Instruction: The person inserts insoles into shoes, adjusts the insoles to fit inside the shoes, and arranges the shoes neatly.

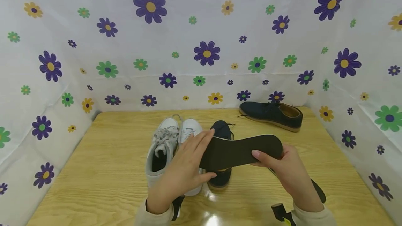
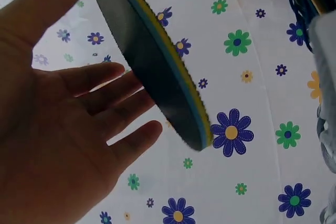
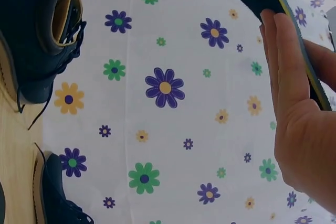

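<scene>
A shoe insole (image 1: 242,152) is held up over the table, its black face toward the head camera and a layered blue and yellow edge in the left wrist view. My right hand (image 1: 287,170) pinches its right end, thumb on the black face and fingers behind. The left hand (image 1: 185,166) touches the left, wider end with fairly straight, spread fingers; its palm shows in the left wrist view. Behind and below the insole stands a navy shoe (image 1: 221,180), partly hidden by it.
White sneakers (image 1: 161,145) stand left of the navy shoe, partly covered by my left hand. Another navy shoe (image 1: 270,114) lies at the back right. A dark, flat piece (image 1: 318,191) lies on the wooden table (image 1: 110,170) beside my right wrist. Flowered cloth (image 1: 182,30) walls the table in.
</scene>
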A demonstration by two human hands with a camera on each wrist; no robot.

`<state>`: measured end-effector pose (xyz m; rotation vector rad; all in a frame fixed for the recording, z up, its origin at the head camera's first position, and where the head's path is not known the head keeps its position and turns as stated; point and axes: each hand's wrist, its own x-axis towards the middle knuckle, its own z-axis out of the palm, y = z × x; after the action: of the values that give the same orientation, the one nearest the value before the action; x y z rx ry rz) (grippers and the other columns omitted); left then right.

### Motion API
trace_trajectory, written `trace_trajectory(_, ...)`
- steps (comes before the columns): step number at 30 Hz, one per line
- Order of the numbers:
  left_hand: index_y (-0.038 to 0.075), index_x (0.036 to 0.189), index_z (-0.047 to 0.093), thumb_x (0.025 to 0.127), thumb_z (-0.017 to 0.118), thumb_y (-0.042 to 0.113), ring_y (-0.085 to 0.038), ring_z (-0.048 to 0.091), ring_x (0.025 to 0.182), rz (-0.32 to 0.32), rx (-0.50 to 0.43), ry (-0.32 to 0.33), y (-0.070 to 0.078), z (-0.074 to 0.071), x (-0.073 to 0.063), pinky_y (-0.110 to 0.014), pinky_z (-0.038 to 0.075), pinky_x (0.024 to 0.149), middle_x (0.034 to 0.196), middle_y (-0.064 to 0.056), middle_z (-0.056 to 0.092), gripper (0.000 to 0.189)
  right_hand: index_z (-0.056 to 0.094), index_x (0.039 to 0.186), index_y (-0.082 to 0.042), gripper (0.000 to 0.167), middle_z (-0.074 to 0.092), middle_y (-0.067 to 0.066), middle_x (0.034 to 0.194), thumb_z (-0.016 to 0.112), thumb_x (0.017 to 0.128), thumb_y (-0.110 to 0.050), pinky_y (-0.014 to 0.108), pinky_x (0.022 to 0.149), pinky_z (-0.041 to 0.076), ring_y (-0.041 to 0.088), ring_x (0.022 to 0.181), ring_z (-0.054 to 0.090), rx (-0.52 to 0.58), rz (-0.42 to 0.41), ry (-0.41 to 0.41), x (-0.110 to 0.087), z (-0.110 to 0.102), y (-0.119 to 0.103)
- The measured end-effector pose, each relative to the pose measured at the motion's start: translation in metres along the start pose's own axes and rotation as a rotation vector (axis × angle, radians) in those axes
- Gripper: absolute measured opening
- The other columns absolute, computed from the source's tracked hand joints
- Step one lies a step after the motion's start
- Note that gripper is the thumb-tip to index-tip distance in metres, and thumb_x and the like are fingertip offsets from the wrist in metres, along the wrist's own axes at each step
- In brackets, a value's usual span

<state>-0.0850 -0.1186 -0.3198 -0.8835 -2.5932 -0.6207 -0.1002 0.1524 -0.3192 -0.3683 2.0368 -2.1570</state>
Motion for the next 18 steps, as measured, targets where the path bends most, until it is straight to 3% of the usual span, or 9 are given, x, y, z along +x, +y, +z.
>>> trace_trajectory(4, -0.001, 0.143, 0.039, 0.067, 0.089, 0.025, -0.031, 0.048, 0.123, -0.001, 0.054, -0.006, 0.001, -0.001, 0.001, -0.047, 0.036, 0.106, 0.134, -0.017, 0.048, 0.094, 0.067, 0.109, 0.004, 0.022, 0.071, 0.004, 0.098, 0.067, 0.090, -0.008, 0.036, 0.081, 0.055, 0.022, 0.085, 0.070, -0.083, -0.009, 0.005, -0.003, -0.003, 0.001)
trace_trajectory(10, -0.001, 0.145, 0.032, 0.062, 0.090, 0.039, -0.034, 0.046, 0.123, 0.035, 0.123, -0.080, 0.001, 0.000, 0.006, -0.047, 0.040, 0.102, 0.136, -0.019, 0.044, 0.109, 0.065, 0.108, 0.005, 0.020, 0.070, 0.004, 0.098, 0.066, 0.089, -0.003, 0.040, 0.079, 0.055, 0.021, 0.088, 0.069, -0.025, -0.043, 0.016, -0.005, 0.001, 0.001)
trace_trajectory(13, -0.002, 0.142, 0.035, 0.061, 0.092, 0.037, -0.034, 0.050, 0.118, 0.025, 0.144, -0.075, -0.001, 0.002, 0.010, -0.044, 0.043, 0.099, 0.131, -0.019, 0.046, 0.107, 0.064, 0.109, 0.007, 0.023, 0.069, 0.004, 0.096, 0.067, 0.089, -0.005, 0.038, 0.079, 0.056, 0.020, 0.088, 0.068, -0.068, -0.036, 0.037, -0.004, 0.003, 0.000)
trace_trajectory(15, -0.002, 0.139, 0.040, 0.060, 0.093, 0.034, -0.032, 0.053, 0.113, 0.014, 0.163, -0.066, -0.003, 0.000, 0.012, -0.042, 0.046, 0.096, 0.127, -0.017, 0.049, 0.102, 0.063, 0.111, 0.004, 0.027, 0.065, 0.001, 0.082, 0.069, 0.089, -0.010, 0.032, 0.070, 0.056, 0.014, 0.073, 0.065, -0.197, -0.067, 0.083, -0.003, 0.004, 0.000)
trace_trajectory(18, 0.000, 0.135, 0.046, 0.061, 0.092, 0.033, -0.030, 0.056, 0.108, 0.005, 0.200, -0.098, -0.005, -0.005, 0.016, -0.040, 0.048, 0.092, 0.124, -0.015, 0.052, 0.094, 0.057, 0.125, 0.001, 0.045, 0.066, 0.009, 0.095, 0.074, 0.085, -0.011, 0.039, 0.076, 0.055, 0.022, 0.086, 0.066, -0.542, -0.280, 0.193, 0.002, 0.006, 0.001)
